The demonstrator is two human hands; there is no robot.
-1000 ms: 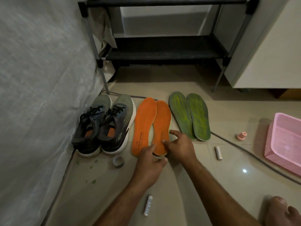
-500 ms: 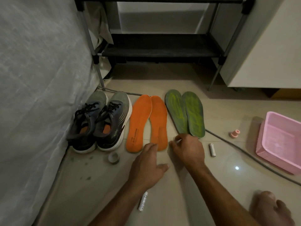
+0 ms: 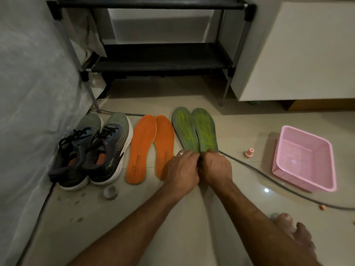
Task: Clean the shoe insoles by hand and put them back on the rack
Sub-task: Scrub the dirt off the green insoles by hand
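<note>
A: Rack (image 3: 159, 62) upper centre, shelves bare. Green insoles (image 3: 195, 129)?

B: Mid-frame on floor, long axes running up-frame from fingers. Left hand (image 3: 181, 169) and right hand (image 3: 216, 167) curl on heel ends; equally near.

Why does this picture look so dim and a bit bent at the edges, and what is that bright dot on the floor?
Head view: the room is dimly lit, so colours look muddy. The wide-angle lens bows the rack legs and the cabinet edge. The bright dot near the pink basket is a lamp's glare on glossy tile. Both hands, left hand and right hand, are fairly sharp at the green insoles.
</note>
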